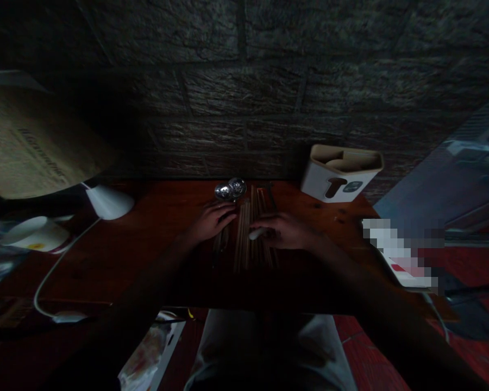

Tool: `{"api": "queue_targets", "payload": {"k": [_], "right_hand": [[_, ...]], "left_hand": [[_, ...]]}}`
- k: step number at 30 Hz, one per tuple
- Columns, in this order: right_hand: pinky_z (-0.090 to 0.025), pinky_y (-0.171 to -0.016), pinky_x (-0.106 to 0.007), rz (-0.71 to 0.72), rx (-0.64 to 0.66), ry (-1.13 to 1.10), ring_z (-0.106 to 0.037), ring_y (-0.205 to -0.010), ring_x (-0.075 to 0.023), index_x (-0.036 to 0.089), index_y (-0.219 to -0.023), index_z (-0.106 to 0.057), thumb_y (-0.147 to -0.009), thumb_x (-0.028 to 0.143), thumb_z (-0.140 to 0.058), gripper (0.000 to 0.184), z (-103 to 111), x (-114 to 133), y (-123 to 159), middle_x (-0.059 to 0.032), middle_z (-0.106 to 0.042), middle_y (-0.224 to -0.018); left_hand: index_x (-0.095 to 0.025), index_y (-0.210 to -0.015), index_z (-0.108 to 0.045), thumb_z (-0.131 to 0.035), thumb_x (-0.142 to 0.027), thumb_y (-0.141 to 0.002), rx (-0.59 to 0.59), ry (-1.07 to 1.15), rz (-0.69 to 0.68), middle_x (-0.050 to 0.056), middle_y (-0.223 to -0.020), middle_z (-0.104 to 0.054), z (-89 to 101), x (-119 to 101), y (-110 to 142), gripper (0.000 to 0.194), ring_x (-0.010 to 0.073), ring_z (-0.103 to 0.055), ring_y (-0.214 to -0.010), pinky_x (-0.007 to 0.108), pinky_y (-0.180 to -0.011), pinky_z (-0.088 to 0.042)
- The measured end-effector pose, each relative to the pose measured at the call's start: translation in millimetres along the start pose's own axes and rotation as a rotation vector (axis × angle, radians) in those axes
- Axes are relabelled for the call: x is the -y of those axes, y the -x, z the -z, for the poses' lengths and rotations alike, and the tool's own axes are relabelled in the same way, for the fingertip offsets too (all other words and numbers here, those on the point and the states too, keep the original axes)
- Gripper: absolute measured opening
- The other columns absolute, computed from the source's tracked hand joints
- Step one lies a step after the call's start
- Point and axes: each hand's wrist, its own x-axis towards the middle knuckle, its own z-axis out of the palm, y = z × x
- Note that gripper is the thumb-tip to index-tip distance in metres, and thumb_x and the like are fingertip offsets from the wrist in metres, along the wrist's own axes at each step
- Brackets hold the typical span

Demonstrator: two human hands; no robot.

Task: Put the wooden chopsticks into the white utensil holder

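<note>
Wooden chopsticks (243,233) lie side by side on the table in front of me, pointing away. To their left is my left hand (214,221), palm down, fingers stretched and thumb apart. Its fingertips are close to two shiny metal spoons with holes (230,188); dark thin handles (220,244) show below the hand. Over the right part of the chopsticks, my right hand (284,230) has its fingers bent. A small pale rounded thing (257,233) sticks out beneath its index finger; its kind is unclear in the dim light.
A white and beige holder (344,174) stands at the table's back right, against a stone wall (236,92). At left are a white lamp-like cone (109,202) with a cable, a paper cup (38,234) and a brown paper bag (36,141). A blurred-out device (399,260) lies right.
</note>
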Motion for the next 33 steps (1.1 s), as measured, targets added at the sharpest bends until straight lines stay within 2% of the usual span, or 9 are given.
{"api": "queue_targets", "payload": {"k": [4, 10, 15, 22, 25, 27, 30, 33], "right_hand": [[-0.047, -0.082, -0.030, 0.023, -0.010, 0.028, -0.061, -0.094, -0.0174, 0.018, -0.119, -0.064, -0.079, 0.007, -0.058, 0.042, -6, -4, 0, -0.0067, -0.064, -0.105], [-0.046, -0.085, -0.027, 0.043, -0.013, -0.007, -0.061, -0.096, -0.0147, 0.020, -0.108, -0.065, -0.077, 0.000, -0.052, 0.040, -10, -4, -3, -0.0034, -0.064, -0.105], [-0.047, -0.079, -0.028, 0.066, -0.055, 0.016, -0.061, -0.089, -0.0155, 0.017, -0.100, -0.065, -0.081, 0.007, -0.055, 0.024, -6, -1, -2, -0.0049, -0.065, -0.098], [-0.047, -0.076, -0.029, -0.014, -0.093, 0.102, -0.061, -0.086, -0.0153, 0.018, -0.089, -0.065, -0.086, 0.019, -0.059, 0.007, -4, -6, 3, -0.0047, -0.063, -0.097], [-0.048, -0.078, -0.030, -0.032, -0.127, 0.144, -0.061, -0.089, -0.0161, 0.018, -0.092, -0.066, -0.089, 0.023, -0.058, 0.011, -6, -1, 0, -0.0060, -0.062, -0.105], [-0.048, -0.085, -0.034, 0.019, -0.121, 0.146, -0.059, -0.098, -0.0188, 0.020, -0.101, -0.067, -0.088, 0.028, -0.060, 0.017, -9, 5, -3, -0.0076, -0.062, -0.110], [-0.044, -0.097, -0.041, 0.121, -0.072, 0.149, -0.053, -0.113, -0.0238, 0.020, -0.113, -0.066, -0.084, 0.035, -0.067, 0.033, -16, 13, -7, -0.0100, -0.061, -0.120], [-0.042, -0.101, -0.042, 0.162, -0.003, 0.115, -0.053, -0.116, -0.0242, 0.019, -0.118, -0.064, -0.081, 0.034, -0.070, 0.040, -22, 17, -10, -0.0102, -0.062, -0.122]], "left_hand": [[-0.020, -0.118, -0.067, -0.049, -0.035, -0.097, -0.026, 0.009, 0.023, 0.010, -0.122, -0.068, -0.5, 4, 0, 0.031, 0.0242, -0.064, -0.112, 0.046, -0.097, -0.051], [-0.019, -0.111, -0.070, -0.052, -0.031, -0.096, -0.035, 0.066, -0.006, 0.010, -0.116, -0.071, 2.0, 6, -1, 0.026, 0.0225, -0.066, -0.108, 0.042, -0.095, -0.053], [-0.021, -0.102, -0.072, -0.053, -0.029, -0.096, -0.053, 0.102, -0.005, 0.006, -0.104, -0.075, 4.1, 4, -2, 0.022, 0.0203, -0.069, -0.097, 0.039, -0.087, -0.055], [-0.020, -0.109, -0.069, -0.053, -0.031, -0.095, -0.091, 0.132, 0.050, 0.008, -0.109, -0.074, 7.3, -1, -2, 0.024, 0.0210, -0.068, -0.100, 0.039, -0.088, -0.055], [-0.020, -0.118, -0.065, -0.054, -0.033, -0.094, -0.111, 0.131, 0.090, 0.010, -0.117, -0.071, 8.9, -3, -1, 0.030, 0.0235, -0.066, -0.106, 0.042, -0.092, -0.053], [-0.020, -0.123, -0.062, -0.057, -0.035, -0.092, -0.102, 0.137, 0.090, 0.011, -0.121, -0.069, 8.6, -4, 0, 0.035, 0.0248, -0.065, -0.110, 0.044, -0.094, -0.053], [-0.019, -0.121, -0.065, -0.060, -0.036, -0.090, -0.050, 0.161, 0.048, 0.011, -0.123, -0.069, 6.5, -3, 1, 0.035, 0.0239, -0.065, -0.111, 0.041, -0.095, -0.054], [-0.019, -0.116, -0.068, -0.060, -0.035, -0.090, -0.016, 0.172, 0.028, 0.011, -0.120, -0.070, 4.7, -1, 0, 0.031, 0.0237, -0.067, -0.110, 0.041, -0.094, -0.055]]}}
